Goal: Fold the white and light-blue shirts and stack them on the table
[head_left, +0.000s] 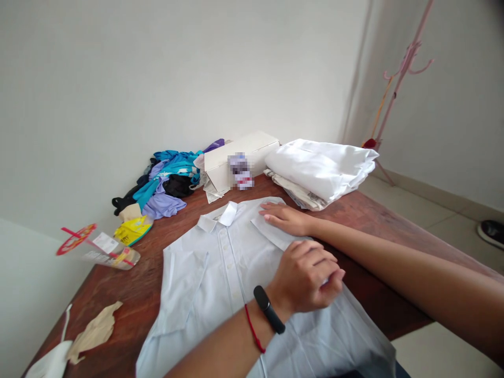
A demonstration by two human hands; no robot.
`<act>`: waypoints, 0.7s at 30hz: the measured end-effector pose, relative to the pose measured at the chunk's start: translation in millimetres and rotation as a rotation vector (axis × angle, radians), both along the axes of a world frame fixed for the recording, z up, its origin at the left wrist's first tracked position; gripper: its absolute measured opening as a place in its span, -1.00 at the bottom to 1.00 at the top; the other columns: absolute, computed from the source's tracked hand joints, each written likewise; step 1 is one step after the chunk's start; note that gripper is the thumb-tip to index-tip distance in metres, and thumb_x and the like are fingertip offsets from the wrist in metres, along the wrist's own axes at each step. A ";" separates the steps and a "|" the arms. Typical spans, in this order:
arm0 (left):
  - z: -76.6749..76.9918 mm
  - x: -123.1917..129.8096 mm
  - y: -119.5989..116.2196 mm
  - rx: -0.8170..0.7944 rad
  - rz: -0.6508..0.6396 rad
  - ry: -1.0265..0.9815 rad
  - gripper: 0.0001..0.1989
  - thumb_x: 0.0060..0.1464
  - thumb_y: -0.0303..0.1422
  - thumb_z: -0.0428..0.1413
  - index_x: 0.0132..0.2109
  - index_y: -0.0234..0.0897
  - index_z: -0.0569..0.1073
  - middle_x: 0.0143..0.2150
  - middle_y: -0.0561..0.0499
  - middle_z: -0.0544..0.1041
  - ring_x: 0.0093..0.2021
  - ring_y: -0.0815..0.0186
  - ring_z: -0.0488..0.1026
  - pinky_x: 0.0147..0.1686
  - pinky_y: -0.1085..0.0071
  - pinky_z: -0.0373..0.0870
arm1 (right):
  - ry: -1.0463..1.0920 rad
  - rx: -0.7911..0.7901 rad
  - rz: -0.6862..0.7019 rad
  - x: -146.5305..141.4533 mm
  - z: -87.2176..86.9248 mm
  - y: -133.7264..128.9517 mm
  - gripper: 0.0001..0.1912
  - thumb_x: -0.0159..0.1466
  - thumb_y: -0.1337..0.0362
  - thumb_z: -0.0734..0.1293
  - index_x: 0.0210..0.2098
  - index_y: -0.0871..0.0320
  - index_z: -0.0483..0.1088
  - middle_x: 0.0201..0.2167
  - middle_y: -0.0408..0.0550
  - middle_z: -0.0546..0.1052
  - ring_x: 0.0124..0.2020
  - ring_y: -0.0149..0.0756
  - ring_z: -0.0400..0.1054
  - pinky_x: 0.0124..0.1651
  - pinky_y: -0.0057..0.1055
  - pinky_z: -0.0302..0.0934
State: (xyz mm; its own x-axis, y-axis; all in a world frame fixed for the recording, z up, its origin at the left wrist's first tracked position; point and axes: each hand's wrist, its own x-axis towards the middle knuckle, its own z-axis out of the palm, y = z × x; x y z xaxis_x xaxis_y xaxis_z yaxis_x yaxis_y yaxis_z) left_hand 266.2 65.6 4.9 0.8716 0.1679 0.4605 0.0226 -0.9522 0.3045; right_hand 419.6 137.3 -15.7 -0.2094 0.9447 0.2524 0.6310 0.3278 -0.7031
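A white short-sleeved shirt point(208, 294) lies front up and spread on the table, its collar pointing away from me. The sleeve on the left is folded in over the front. My right hand point(285, 218) is open, fingers laid flat on the shirt near the shoulder and sleeve on the right. Closer to me, my left hand point(305, 275), with a black band and red cord at the wrist, is closed at the shirt's right side. A sliver of pale cloth shows between its thumb and fingers; the rest of its grip is hidden.
Behind the shirt on the wooden table point(394, 262) are a white box point(252, 152), folded white cloth point(318, 163) and heaped clothes point(169, 178). On the left lie a plastic cup point(118, 257), a yellow packet point(133, 231) and torn paper point(96, 331). A pink coat stand point(401, 79) is beyond.
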 end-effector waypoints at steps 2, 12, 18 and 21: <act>1.4 -0.8 0.9 -0.009 0.088 -0.057 -0.81 0.29 -0.33 0.07 -0.20 -0.21 0.58 -0.03 -0.03 0.64 0.07 0.16 0.49 0.10 0.19 0.45 | 0.117 0.075 -0.082 5.2 -0.2 2.5 -0.57 0.47 0.12 0.17 0.14 0.15 0.52 0.28 0.13 0.45 0.38 -0.04 0.24 0.44 -0.02 0.04; 2.6 -3.7 2.5 0.033 0.330 0.125 -0.55 0.24 -0.56 0.02 0.23 -0.19 0.41 0.22 -0.06 0.45 0.22 0.14 0.37 0.24 0.14 0.37 | 0.386 0.198 -0.236 12.7 -8.3 10.3 -0.70 0.36 0.27 0.23 -0.05 0.13 0.58 0.07 0.05 0.61 0.29 -0.07 0.36 0.39 -0.07 0.16; 21.4 -6.1 11.7 0.190 0.521 0.389 -0.65 0.38 -0.54 -0.11 0.14 -0.23 0.47 0.07 -0.12 0.55 0.15 0.08 0.45 0.10 0.10 0.45 | 0.329 0.177 -0.204 11.7 -12.9 11.5 -0.69 0.37 0.29 0.23 -0.03 0.13 0.58 0.14 0.05 0.58 0.41 -0.06 0.19 0.45 -0.03 0.05; 29.9 -9.3 17.2 0.221 0.598 0.526 -0.60 0.37 -0.56 -0.12 0.22 -0.28 0.44 0.25 -0.22 0.47 0.30 0.00 0.36 0.17 0.05 0.42 | 0.314 0.180 -0.217 12.3 -14.8 13.0 -0.65 0.40 0.27 0.19 0.02 0.16 0.56 0.21 0.08 0.52 0.44 -0.07 0.13 0.47 -0.01 0.01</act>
